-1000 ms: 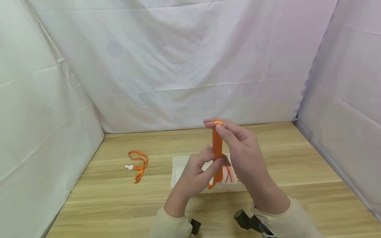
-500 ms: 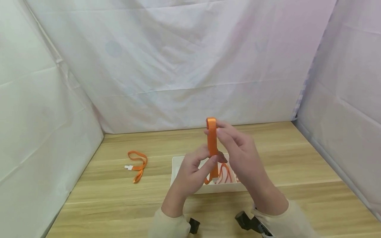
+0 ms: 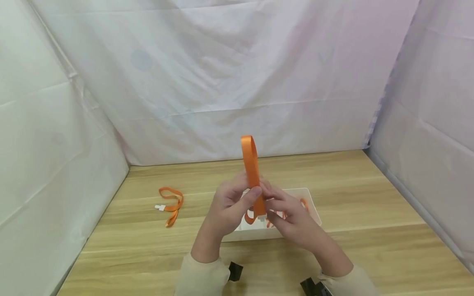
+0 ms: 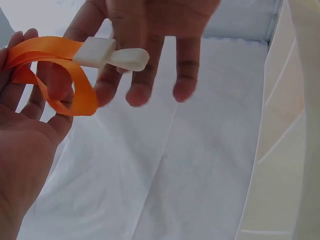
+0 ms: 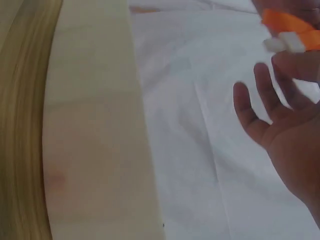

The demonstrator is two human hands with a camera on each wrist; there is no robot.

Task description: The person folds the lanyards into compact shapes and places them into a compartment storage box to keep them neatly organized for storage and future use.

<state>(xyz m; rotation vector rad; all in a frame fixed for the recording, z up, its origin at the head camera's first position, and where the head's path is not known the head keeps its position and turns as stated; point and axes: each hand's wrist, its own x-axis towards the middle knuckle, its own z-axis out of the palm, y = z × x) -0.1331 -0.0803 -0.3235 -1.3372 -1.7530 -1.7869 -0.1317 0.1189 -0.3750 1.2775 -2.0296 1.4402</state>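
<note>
Orange flat-ribbon lanyard with a white plastic clip (image 3: 251, 164), held up between two hands above a long white tray (image 3: 266, 234).
Left hand (image 3: 227, 209) pinches the folded ribbon between thumb and fingers, one loop rising above the grip and a smaller one hanging below; right hand (image 3: 296, 222) is beside the clip end, some fingers spread, though whether its thumb and forefinger pinch anything I cannot tell. Orange cords (image 3: 304, 203) lie in the tray, and a second orange lanyard (image 3: 180, 201) rests on the wood-grain table (image 3: 148, 255), well apart to the left.
</note>
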